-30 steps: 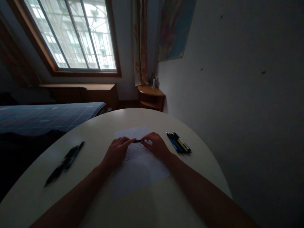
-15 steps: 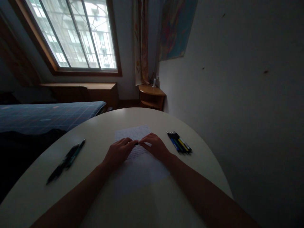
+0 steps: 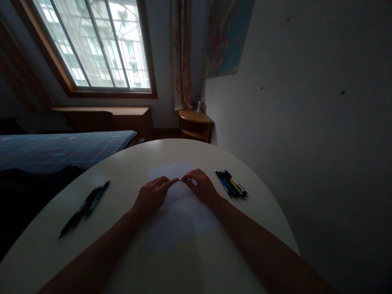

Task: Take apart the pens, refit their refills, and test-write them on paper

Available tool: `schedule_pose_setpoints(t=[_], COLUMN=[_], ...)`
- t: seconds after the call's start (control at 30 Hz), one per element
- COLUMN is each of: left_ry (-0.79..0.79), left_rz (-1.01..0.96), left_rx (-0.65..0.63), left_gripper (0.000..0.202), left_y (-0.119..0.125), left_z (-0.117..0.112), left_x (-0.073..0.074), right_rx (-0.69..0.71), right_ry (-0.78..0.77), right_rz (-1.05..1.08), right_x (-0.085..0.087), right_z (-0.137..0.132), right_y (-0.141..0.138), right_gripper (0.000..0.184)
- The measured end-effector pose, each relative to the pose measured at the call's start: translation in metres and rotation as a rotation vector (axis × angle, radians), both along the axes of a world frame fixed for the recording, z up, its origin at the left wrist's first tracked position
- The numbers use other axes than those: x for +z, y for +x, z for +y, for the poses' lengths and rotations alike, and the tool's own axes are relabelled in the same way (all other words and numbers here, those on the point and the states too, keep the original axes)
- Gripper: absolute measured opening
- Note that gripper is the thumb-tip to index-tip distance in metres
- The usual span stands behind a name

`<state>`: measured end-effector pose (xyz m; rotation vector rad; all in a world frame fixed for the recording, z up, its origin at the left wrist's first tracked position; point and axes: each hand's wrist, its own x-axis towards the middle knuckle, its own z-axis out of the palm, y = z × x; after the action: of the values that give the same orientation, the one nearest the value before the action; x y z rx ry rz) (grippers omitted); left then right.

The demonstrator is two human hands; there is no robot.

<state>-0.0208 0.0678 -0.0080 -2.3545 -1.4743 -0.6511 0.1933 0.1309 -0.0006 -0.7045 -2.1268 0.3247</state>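
Observation:
Over a sheet of lined paper (image 3: 183, 224) covered with rows of writing, my two hands meet at the fingertips. A thin pen (image 3: 180, 180) runs between them, mostly hidden by the fingers. My left hand (image 3: 153, 192) is closed around it, and a small pale tip sticks out past the knuckles on the left. My right hand (image 3: 200, 185) pinches the pen's other end with thumb and fingers. Whether the pen is in one piece or two cannot be made out.
On the round white table (image 3: 171, 147), several pens (image 3: 231, 184) lie side by side at the right. More dark pens (image 3: 82, 210) lie at the left. A bed (image 3: 67, 147) stands beyond the left edge, a corner shelf (image 3: 196, 116) behind, and a wall (image 3: 306, 143) at the right.
My right hand has shifted slightly up and right. The piece showing between the fingertips looks thinner now, and a pale tip has appeared left of my left hand.

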Motion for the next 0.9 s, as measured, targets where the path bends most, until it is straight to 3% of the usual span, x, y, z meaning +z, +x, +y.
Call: schedule_pose_setpoints(t=[0.9], left_ry=[0.014], left_rz=[0.000], left_rx=[0.114], left_gripper=[0.039], left_y=[-0.0009], left_z=[-0.0007], left_x=[0.0023], right_rx=[-0.083], right_ry=[-0.037], right_rz=[0.051], right_x=[-0.0028], right_z=[0.0046], right_y=[0.0044], right_gripper=[0.005])
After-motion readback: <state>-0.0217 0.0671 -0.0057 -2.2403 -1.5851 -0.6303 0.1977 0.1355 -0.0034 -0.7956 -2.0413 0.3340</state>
